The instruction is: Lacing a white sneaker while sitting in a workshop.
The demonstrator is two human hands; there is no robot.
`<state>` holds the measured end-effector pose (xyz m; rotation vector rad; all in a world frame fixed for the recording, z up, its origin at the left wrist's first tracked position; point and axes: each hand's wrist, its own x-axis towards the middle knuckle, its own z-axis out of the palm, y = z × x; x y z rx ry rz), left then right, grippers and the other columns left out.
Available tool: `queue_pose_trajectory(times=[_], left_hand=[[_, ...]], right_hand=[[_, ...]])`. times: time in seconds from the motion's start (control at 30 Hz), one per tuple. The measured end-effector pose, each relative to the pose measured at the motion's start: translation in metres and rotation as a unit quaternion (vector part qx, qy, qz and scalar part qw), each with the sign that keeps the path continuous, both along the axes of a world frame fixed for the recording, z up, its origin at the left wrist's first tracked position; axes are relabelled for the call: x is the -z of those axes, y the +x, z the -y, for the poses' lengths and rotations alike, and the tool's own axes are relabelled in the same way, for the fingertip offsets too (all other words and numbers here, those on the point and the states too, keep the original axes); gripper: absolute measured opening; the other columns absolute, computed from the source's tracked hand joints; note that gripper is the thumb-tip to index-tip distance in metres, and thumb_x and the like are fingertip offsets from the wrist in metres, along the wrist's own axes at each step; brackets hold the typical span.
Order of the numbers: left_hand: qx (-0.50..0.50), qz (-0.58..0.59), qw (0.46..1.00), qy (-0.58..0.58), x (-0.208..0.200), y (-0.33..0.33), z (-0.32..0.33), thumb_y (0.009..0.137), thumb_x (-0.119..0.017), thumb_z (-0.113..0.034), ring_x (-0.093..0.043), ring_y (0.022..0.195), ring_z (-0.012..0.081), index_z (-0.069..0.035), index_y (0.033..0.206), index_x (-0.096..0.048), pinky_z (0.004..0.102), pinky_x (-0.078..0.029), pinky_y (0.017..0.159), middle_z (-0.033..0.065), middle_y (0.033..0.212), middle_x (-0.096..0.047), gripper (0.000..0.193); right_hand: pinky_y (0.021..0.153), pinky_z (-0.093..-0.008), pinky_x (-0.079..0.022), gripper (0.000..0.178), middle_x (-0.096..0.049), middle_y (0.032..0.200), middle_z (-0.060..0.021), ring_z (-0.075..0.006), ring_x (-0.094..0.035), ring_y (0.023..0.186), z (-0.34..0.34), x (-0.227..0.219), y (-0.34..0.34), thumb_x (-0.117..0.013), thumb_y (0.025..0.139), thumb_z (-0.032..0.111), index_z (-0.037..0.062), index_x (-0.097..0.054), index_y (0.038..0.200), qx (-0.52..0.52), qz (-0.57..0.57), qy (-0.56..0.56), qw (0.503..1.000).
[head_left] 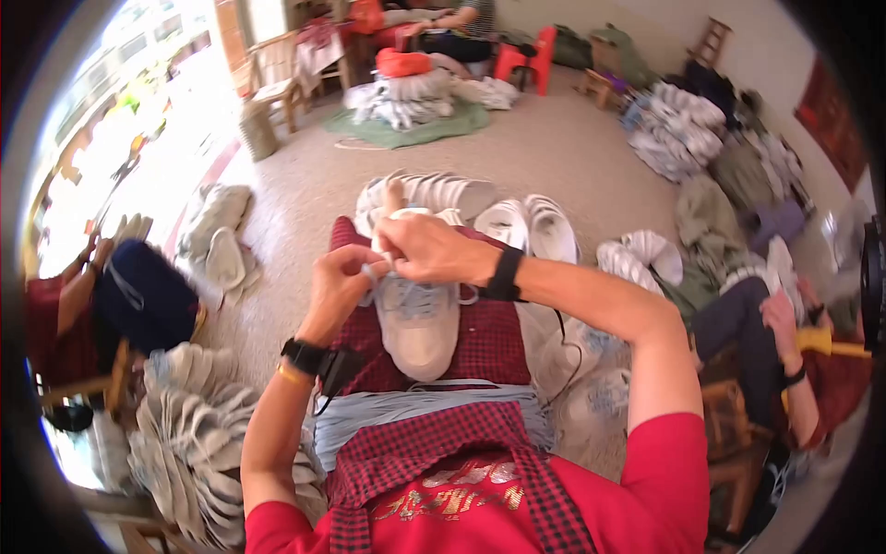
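Note:
A pale shoe (420, 343) with light blue laces lies on my lap, toe toward me, on a red-and-black checked cloth (494, 349). Above its upper eyelets my left hand (343, 288) pinches a shoelace (377, 270) between thumb and finger. Close against it, my right hand (432, 247) has its fingers closed at the same lace and covers the collar end of the shoe. A loop of lace sticks out by the shoe's right side. Across my lap, nearer my body, rests a thick bundle of light blue laces (429, 414).
Beyond my knees stand a row of white shoes (452, 194) and a white pair (528, 226). Shoe uppers (198, 443) pile up at my left; more shoes (591, 397) lie at my right. People sit at both sides and at the back, near a red chair (531, 60).

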<state>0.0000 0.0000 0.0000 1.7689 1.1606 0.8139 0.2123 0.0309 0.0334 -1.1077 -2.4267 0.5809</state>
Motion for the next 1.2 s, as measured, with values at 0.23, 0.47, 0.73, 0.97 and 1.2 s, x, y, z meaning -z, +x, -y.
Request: queue_pose_trajectory(times=[0.23,0.47,0.73,0.97,1.2], left_hand=[[-0.054,0.213,0.967,0.132,0.002,0.018,0.007,0.101,-0.057,-0.014,-0.062,0.086,0.0094,-0.002,0.106,-0.063,0.0268,-0.052,0.077,0.0052,0.100,-0.069,0.014],[0.000,0.127,0.981,0.146,0.006,0.010,0.012,0.095,-0.057,-0.010,-0.059,0.112,0.0176,-0.001,0.114,-0.060,0.0322,-0.050,0.094,0.0093,0.118,-0.064,0.021],[-0.002,-0.038,0.958,0.286,-0.037,0.046,0.009,0.090,-0.064,-0.013,-0.062,0.082,0.0244,-0.002,0.092,-0.074,0.0352,-0.048,0.078,0.0111,0.087,-0.065,0.015],[0.121,-0.244,0.879,0.391,-0.037,0.083,-0.012,0.075,-0.064,-0.010,-0.061,0.076,0.0378,-0.004,0.080,-0.073,0.0467,-0.048,0.072,0.0157,0.081,-0.065,0.011],[0.027,-0.216,0.898,0.383,-0.057,0.034,-0.036,0.075,-0.066,-0.004,-0.060,0.081,0.0335,-0.002,0.081,-0.071,0.0431,-0.047,0.074,0.0133,0.085,-0.065,0.008]], right_hand=[[0.072,-0.0468,-0.048,0.010,-0.060,0.078,-0.0158,-0.0362,-0.061,0.080,-0.004,-0.038,0.090,-0.055,0.082,0.003,0.0036,-0.058,0.092,-0.033,0.110,0.261,0.958],[0.070,-0.0366,-0.051,0.027,-0.060,0.079,-0.0073,-0.0220,-0.062,0.077,0.008,-0.024,0.110,-0.068,0.082,0.009,0.0029,-0.061,0.107,0.019,0.006,0.047,0.999],[0.058,-0.0322,-0.044,0.030,-0.056,0.066,-0.0033,-0.0138,-0.054,0.060,0.008,-0.002,0.091,-0.081,0.073,0.015,0.0014,-0.067,0.096,-0.029,-0.051,-0.058,0.997],[0.057,-0.0291,-0.043,0.026,-0.057,0.064,-0.0013,-0.0103,-0.054,0.060,0.011,0.007,0.088,-0.083,0.073,0.017,0.0034,-0.066,0.088,-0.020,-0.083,-0.034,0.996],[0.060,-0.0286,-0.046,0.029,-0.058,0.067,-0.0009,-0.0106,-0.055,0.062,0.012,0.010,0.098,-0.080,0.076,0.018,0.0048,-0.067,0.099,-0.024,-0.104,-0.036,0.994]])
